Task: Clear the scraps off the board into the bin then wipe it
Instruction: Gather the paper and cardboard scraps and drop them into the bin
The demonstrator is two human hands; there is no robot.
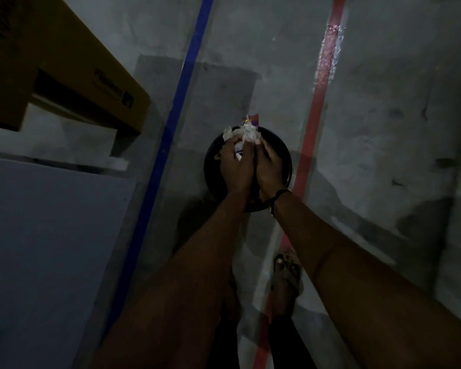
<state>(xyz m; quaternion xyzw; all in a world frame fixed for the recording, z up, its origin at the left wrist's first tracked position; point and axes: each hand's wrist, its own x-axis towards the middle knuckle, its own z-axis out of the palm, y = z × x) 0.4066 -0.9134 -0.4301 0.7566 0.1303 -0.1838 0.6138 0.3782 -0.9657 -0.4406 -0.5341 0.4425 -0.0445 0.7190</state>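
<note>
- A crumpled bundle of pale paper and wrapper scraps (246,134), with a small purple and yellow piece sticking up at its top, is held in the air right above the bin's far rim, pressed between two hands
- A round black bin (285,161) stands upright on the grey concrete floor, its open mouth facing up, between a blue and a red floor line

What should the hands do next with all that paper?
Probably open and let go. Both hands, left and right, hold the scraps together right over the bin on the floor, so the scraps should drop in.
</note>
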